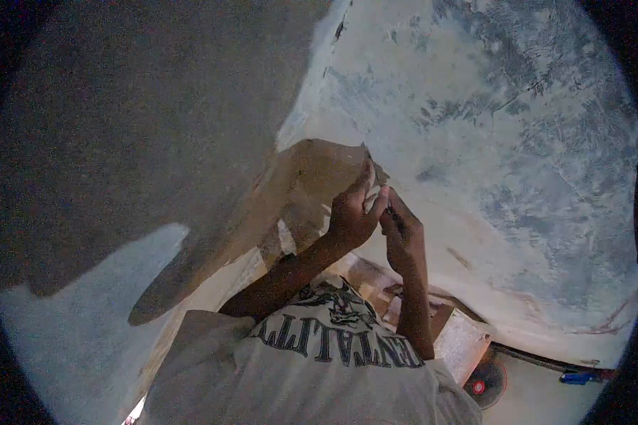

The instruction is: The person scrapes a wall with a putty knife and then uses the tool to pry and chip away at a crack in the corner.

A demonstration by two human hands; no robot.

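Shirt (319,386), printed; left hand (354,216) and right hand (404,237), fingers curled close together, contents I cannot tell; mottled surface (510,156) alongside.

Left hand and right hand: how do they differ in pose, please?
The left hand comes in on a slanting forearm, the right hand on a nearly upright one. The left hand's fingertips reach higher in the picture than the right hand's. Both are bare, with their fingers close together.
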